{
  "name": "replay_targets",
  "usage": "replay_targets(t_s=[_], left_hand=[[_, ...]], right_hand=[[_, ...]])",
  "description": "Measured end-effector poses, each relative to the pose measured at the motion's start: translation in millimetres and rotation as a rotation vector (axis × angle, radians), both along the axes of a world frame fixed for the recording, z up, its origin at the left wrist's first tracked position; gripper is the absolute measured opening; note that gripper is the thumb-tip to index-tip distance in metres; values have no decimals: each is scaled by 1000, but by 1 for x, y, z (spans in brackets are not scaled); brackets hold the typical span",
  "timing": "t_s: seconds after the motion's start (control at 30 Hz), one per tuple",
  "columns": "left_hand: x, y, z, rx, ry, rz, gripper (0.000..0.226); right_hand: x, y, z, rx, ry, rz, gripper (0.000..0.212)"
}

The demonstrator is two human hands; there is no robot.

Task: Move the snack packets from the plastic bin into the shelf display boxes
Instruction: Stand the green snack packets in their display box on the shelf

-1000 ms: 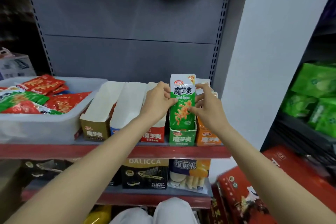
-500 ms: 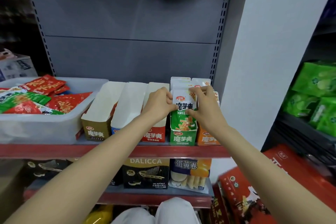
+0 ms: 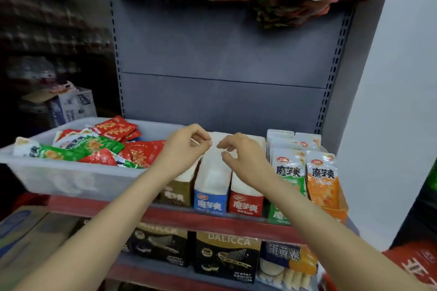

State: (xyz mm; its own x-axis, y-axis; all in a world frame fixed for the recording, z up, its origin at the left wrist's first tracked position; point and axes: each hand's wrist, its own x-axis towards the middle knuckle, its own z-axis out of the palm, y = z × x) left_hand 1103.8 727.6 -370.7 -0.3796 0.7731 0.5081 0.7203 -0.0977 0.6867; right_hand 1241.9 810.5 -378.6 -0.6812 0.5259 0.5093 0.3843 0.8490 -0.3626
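Nearest us, both forearms reach up toward twelve o'clock. Our left hand (image 3: 186,146) and right hand (image 3: 241,156) hover with loosely curled fingers, holding nothing, above the empty blue-fronted cardboard display box (image 3: 210,186). At three o'clock stand the filled green-fronted box (image 3: 279,215) and orange-fronted box (image 3: 335,212). At nine o'clock the translucent plastic bin (image 3: 71,177) holds loose red and green foil snack packets (image 3: 132,151). We judge we are between placements; next comes a reach left for another packet.

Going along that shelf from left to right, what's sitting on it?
Plastic bin of snack packets → brown display box → blue display box → red display box → green display box → orange display box.
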Motion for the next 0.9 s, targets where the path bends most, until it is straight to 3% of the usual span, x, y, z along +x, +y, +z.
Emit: replay_targets(t_s=[0.17,0.27,0.3,0.4,0.47,0.53,0.6,0.67,0.9], left_hand=[[-92,-44,5,19,59,233,14],[-147,-65,8,-47,49,394,7],[-164,-71,9,-99,72,456,4],[-210,-84,8,-406,222,605,30],[-232,-85,6,-663,330,555,46],[-245,-82,6,-832,329,481,58],[-251,-77,8,-918,289,439,63],[-253,-71,9,-941,247,412,63],[-256,-64,-3,-789,152,362,66]], right_hand=[[-97,-27,6,-152,13,164,24],[-159,-40,10,-285,25,259,25],[-179,-42,10,-315,17,268,25],[-236,-42,6,-344,-78,275,32],[-266,-41,5,-354,-166,282,28],[-288,-40,3,-337,-263,253,8],[-301,-40,2,-310,-340,207,24],[-307,-39,1,-309,-378,182,21],[-313,-30,3,-422,-353,87,40]])
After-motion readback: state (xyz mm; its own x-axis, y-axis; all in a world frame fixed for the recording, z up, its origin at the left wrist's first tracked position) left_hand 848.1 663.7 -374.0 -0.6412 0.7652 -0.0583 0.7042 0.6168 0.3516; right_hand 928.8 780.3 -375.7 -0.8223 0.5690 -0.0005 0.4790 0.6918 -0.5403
